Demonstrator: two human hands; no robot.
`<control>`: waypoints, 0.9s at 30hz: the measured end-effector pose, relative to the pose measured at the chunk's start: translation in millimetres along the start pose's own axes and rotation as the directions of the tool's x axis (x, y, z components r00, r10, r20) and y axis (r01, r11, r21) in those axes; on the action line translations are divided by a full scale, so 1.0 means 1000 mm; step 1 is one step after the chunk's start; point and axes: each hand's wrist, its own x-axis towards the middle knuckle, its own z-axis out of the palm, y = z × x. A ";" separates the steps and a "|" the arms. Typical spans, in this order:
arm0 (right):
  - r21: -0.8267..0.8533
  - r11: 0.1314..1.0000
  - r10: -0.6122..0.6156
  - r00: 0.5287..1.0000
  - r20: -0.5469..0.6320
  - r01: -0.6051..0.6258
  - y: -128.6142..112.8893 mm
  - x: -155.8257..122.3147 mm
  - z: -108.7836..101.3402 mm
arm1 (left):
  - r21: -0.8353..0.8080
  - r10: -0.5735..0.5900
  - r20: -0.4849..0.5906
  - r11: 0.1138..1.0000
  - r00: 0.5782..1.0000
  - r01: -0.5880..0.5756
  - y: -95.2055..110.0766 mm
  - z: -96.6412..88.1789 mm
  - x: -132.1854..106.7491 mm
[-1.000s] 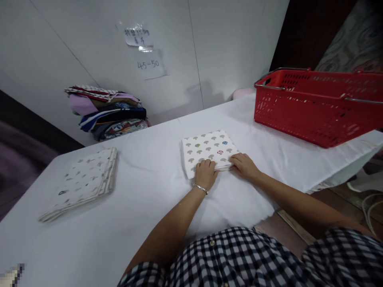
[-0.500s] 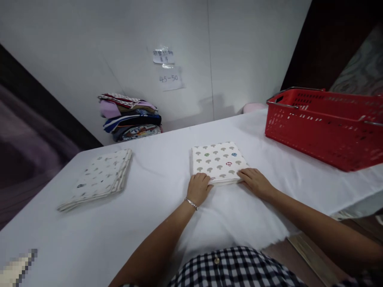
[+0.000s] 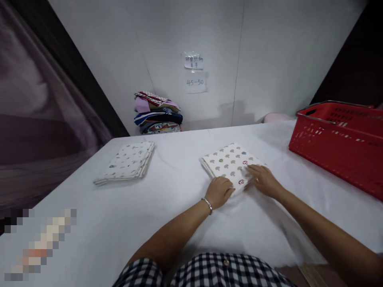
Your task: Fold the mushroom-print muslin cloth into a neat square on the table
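A folded white cloth printed with small mushrooms (image 3: 229,162) lies on the white-covered table (image 3: 167,207) in front of me. My left hand (image 3: 219,192), with a silver bracelet at the wrist, has its fingers curled round the cloth's near left edge. Resting on the cloth's near right part is my right hand (image 3: 263,180), fingers stretched out flat on top of it.
A second folded patterned cloth (image 3: 127,162) lies to the left on the table. A pile of folded coloured fabrics (image 3: 157,113) sits by the back wall, under two paper notes (image 3: 195,73). A red plastic basket (image 3: 341,139) stands at the right.
The view has swung left. The mushroom cloth has turned slightly under my hands, and my right hand has slid from its near edge onto its top.
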 end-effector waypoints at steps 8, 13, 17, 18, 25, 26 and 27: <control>0.098 0.983 -0.155 0.988 -0.014 0.155 -0.060 -0.021 0.014 | 0.020 -0.182 -0.119 0.982 0.976 0.186 -0.045 -0.006 -0.004; 0.103 0.957 -0.269 0.963 -0.032 0.271 -0.074 -0.025 0.015 | -0.097 -0.490 -0.254 0.870 0.834 0.483 -0.091 -0.019 0.021; 0.030 0.967 -0.252 0.965 -0.068 0.255 -0.085 -0.024 0.020 | -0.231 -0.679 -0.071 0.724 0.731 0.650 -0.109 -0.027 0.041; 0.026 0.966 -0.256 0.964 -0.069 0.258 -0.081 -0.025 0.020 | -0.245 -0.696 -0.034 0.702 0.717 0.669 -0.108 -0.028 0.042; 0.079 0.974 -0.209 0.978 -0.023 0.210 0.034 -0.069 0.003 | -0.360 -0.636 0.082 0.699 0.767 0.618 -0.053 -0.016 -0.007; 0.066 0.986 -0.152 0.988 -0.028 0.153 0.049 -0.074 -0.001 | -0.422 -0.597 0.136 0.687 0.791 0.591 -0.043 -0.013 -0.013; 0.053 0.995 -0.088 0.996 -0.019 0.089 0.061 -0.077 -0.006 | -0.474 -0.577 0.167 0.664 0.800 0.578 -0.035 -0.011 -0.017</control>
